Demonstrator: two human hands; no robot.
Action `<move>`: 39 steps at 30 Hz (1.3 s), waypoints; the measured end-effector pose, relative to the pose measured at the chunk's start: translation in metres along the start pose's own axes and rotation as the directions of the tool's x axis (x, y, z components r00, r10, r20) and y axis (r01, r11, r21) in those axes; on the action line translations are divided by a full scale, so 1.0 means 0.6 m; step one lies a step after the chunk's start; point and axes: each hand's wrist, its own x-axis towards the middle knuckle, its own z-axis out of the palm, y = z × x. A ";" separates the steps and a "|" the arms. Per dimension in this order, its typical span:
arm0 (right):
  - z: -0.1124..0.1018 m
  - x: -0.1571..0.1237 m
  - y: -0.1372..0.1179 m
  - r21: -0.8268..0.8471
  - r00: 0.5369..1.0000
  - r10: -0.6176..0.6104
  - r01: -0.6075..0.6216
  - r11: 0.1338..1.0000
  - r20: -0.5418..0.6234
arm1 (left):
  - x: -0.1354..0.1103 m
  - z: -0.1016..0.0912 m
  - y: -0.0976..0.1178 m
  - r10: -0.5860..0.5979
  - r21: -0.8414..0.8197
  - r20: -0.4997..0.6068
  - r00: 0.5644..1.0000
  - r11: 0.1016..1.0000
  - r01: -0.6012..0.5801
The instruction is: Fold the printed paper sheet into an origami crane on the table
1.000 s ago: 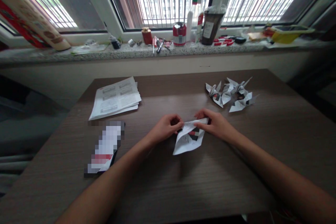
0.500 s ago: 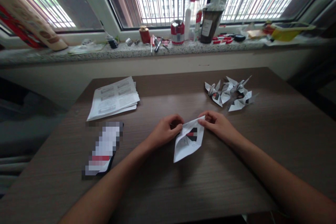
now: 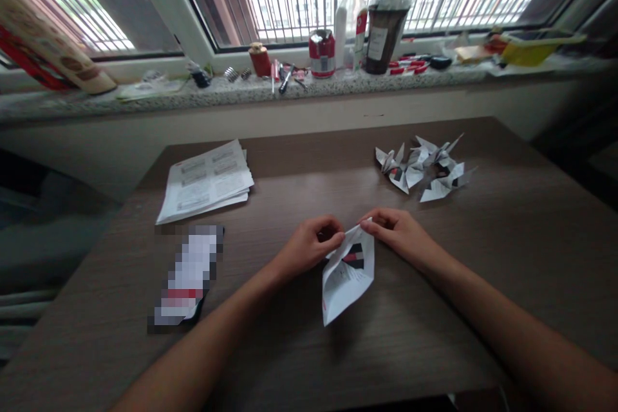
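Note:
Between my two hands is a folded sheet of printed paper (image 3: 348, 283), white with a dark and red printed patch. It is held by its upper edge, and its lower point hangs toward me over the table. My left hand (image 3: 316, 241) pinches the paper's upper left edge between thumb and curled fingers. At the upper right corner, my right hand (image 3: 389, 226) grips it with thumb and fingertips. The fold's far side is hidden. Beyond my right hand lie several folded paper cranes (image 3: 420, 167), made of similar printed paper.
A stack of printed sheets (image 3: 207, 180) lies at the table's far left, with a blurred-out phone (image 3: 188, 273) nearer me. On the stone windowsill (image 3: 164, 98) stand a red can (image 3: 322, 55), a dark drink cup (image 3: 383, 38), a clear bottle (image 3: 344, 26) and a yellow container (image 3: 528, 51).
The paper's lower point has swung down toward me, and its folded flap has opened slightly wider. My left hand has shifted a little right, nearer my right hand.

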 end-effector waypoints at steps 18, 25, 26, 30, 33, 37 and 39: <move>0.005 -0.002 0.004 0.034 0.998 0.004 -0.006 0.999 0.059 | 0.003 0.013 0.001 0.037 -0.042 -0.015 0.999 0.998 -0.038; 0.005 -0.004 -0.001 0.136 0.994 0.013 -0.028 0.990 0.107 | 0.004 0.008 -0.006 0.043 -0.059 0.004 0.999 0.997 -0.043; 0.006 -0.004 -0.001 0.172 0.993 0.033 -0.052 0.984 0.110 | 0.004 0.008 -0.006 0.039 -0.067 0.003 0.999 0.997 -0.039; 0.006 -0.003 0.000 0.304 0.987 0.073 -0.113 0.946 0.142 | 0.004 0.006 -0.004 0.023 -0.090 -0.009 1.000 0.996 -0.024; 0.005 -0.003 -0.001 0.215 0.994 0.023 -0.046 0.976 0.109 | 0.003 0.005 0.000 0.030 -0.105 -0.014 0.999 0.994 -0.031; 0.010 -0.004 0.003 0.066 0.996 -0.017 0.011 0.998 0.089 | 0.003 0.008 0.004 0.021 -0.120 -0.016 1.000 0.993 -0.022; 0.014 -0.004 0.005 0.028 0.997 -0.021 0.019 0.999 0.076 | 0.002 0.010 0.005 0.021 -0.131 -0.012 1.000 0.991 -0.022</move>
